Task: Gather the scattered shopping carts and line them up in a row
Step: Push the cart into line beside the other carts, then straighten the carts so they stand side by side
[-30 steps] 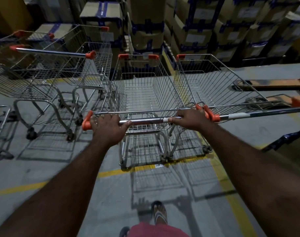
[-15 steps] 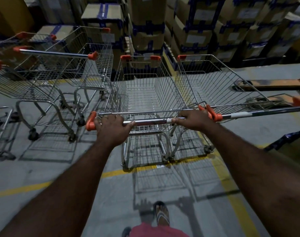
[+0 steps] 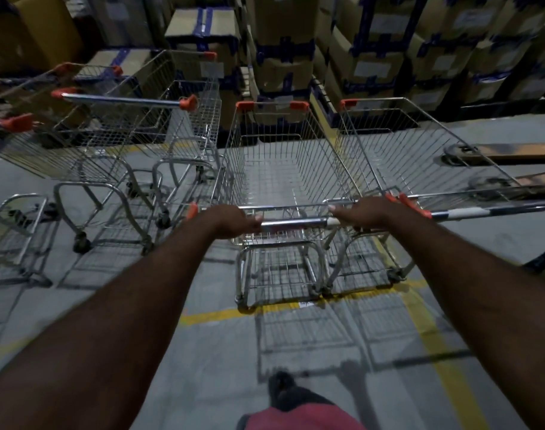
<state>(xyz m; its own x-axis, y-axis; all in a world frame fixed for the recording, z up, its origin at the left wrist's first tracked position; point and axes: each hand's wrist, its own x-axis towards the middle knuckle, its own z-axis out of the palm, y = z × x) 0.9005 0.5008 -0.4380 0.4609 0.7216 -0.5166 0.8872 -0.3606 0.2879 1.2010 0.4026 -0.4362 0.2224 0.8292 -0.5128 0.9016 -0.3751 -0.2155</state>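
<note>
Steel-wire shopping cart stands at the centre of the frame, and we hold its handle bar at both ends. Our left grip is curled round the bar's left end, our right grip round its right. A second cart sits just beside it on the right. More carts stand scattered at upper left. Taped cartons are stacked across the top, and a yellow line crosses the grey floor.

Your cart is shiny metal wire, its handle glossy chrome with orange plastic ends. The floor is matt concrete. At twelve o'clock, cardboard boxes.
</note>
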